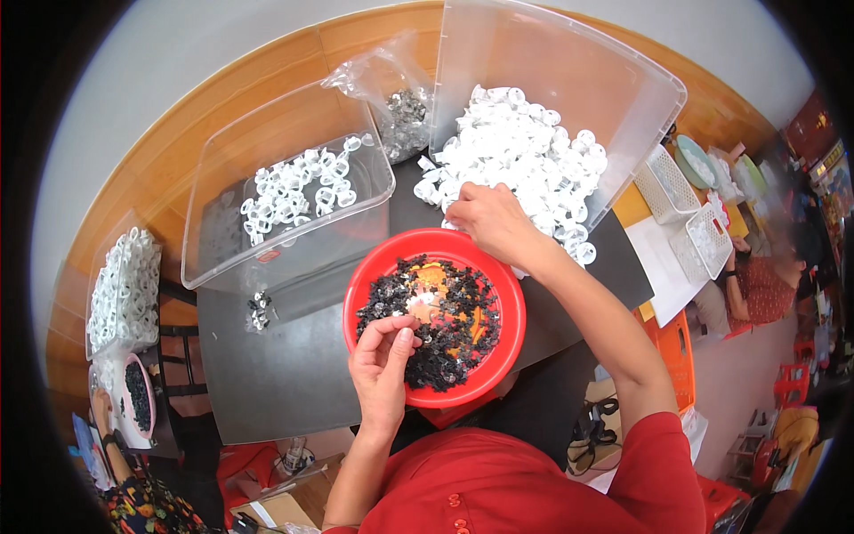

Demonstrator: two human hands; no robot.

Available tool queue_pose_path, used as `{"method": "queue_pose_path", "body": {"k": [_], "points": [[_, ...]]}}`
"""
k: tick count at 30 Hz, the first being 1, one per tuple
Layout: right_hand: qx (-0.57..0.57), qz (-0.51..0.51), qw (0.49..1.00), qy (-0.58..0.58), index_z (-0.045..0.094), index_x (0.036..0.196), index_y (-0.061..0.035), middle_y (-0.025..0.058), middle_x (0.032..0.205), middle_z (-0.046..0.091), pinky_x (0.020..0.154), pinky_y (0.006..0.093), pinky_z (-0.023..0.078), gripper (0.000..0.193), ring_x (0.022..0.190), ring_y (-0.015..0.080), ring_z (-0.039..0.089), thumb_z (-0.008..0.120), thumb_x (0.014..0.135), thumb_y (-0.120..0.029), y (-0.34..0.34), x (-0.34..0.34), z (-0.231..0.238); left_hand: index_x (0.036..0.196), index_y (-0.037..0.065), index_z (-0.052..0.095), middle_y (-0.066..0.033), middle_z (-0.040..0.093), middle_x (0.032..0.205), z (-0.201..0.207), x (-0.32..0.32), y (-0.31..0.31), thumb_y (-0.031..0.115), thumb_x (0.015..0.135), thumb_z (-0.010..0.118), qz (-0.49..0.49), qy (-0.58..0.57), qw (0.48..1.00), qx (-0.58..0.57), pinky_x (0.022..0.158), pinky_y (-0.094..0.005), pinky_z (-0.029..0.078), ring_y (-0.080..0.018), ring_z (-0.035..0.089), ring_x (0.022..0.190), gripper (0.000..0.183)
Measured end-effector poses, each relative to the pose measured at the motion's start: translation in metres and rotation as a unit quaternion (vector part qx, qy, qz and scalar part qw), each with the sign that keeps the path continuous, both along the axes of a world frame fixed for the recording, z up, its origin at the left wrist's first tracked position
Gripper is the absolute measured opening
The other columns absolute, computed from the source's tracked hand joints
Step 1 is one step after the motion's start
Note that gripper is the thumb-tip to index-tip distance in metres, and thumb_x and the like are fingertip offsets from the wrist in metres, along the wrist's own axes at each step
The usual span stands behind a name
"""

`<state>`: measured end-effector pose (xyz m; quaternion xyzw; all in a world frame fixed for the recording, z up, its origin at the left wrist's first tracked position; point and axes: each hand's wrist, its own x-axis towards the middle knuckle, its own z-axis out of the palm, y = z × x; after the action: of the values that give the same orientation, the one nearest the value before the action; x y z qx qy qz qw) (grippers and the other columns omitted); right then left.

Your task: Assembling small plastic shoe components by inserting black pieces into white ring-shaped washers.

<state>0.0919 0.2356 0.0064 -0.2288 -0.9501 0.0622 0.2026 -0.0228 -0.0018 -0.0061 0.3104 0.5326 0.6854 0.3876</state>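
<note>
In front of me sits a red basin [514, 347] holding many small black parts [442, 360], some with clear or shiny bits among them. Over its near left side is my left hand [382, 365], thumb and fingers pinched together; whatever they hold is too small to make out. Beyond the basin's far rim, my right hand [495, 222] reaches to the near edge of a heap of white ring-shaped plastic pieces [520, 156]. Its fingers are curled downward and closed, and the fingertips are partly hidden. The heap spills from a large clear plastic bin [614, 98] lying tipped toward me.
A clear plastic box [378, 191] with similar white rings stands at the left on the dark table [276, 383]. Behind it is a clear bag [405, 120] of metallic bits. White baskets [703, 242] stand at the right. Other people sit at both sides.
</note>
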Motion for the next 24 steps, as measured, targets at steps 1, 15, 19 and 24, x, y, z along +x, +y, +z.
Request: {"method": "queue_pose_path", "body": {"k": [1,15,19,24], "points": [[0.000,0.004,1.000,0.000,0.069,0.086,-0.0098,0.0082,0.086,0.059,0.073,0.0399,0.041,0.011,0.077,0.0273,0.059,0.061,0.083,-0.016,-0.006,0.001,0.001,0.105,0.001,0.062,-0.0039,0.065,0.096,0.000,0.000,-0.001,0.010,0.093,0.059,-0.001,-0.001,1.000,0.005,0.073,-0.0219,0.045,-0.0084,0.059,0.081,0.015],[0.019,0.012,0.999,0.024,0.070,0.101,-0.0110,0.0093,0.091,0.060,0.069,0.0438,0.046,0.021,0.077,0.0312,0.060,0.062,0.082,-0.010,0.000,0.002,-0.008,0.106,0.002,0.062,-0.0055,0.065,0.101,-0.002,0.003,0.001,0.010,0.092,0.059,-0.011,-0.007,1.000,-0.003,0.074,-0.0230,0.046,-0.0095,0.060,0.083,0.015],[-0.002,0.034,0.999,0.009,0.071,0.098,-0.0103,0.0095,0.089,0.059,0.069,0.0438,0.047,0.018,0.075,0.0311,0.060,0.061,0.083,-0.010,0.006,-0.002,-0.005,0.106,0.002,0.062,-0.0055,0.066,0.101,-0.001,0.003,-0.002,0.009,0.092,0.059,-0.011,-0.008,1.000,-0.009,0.074,-0.0232,0.046,-0.0097,0.060,0.083,0.016],[-0.063,-0.060,0.985,0.147,0.071,0.094,-0.0063,0.0106,0.083,0.064,0.067,0.0366,0.050,0.014,0.072,0.0271,0.063,0.062,0.084,-0.011,-0.001,0.006,-0.001,0.109,0.001,0.060,-0.0062,0.065,0.104,-0.001,0.004,0.000,0.009,0.092,0.059,-0.022,-0.020,1.000,-0.001,0.075,-0.0231,0.046,-0.0099,0.060,0.085,0.018]]}}
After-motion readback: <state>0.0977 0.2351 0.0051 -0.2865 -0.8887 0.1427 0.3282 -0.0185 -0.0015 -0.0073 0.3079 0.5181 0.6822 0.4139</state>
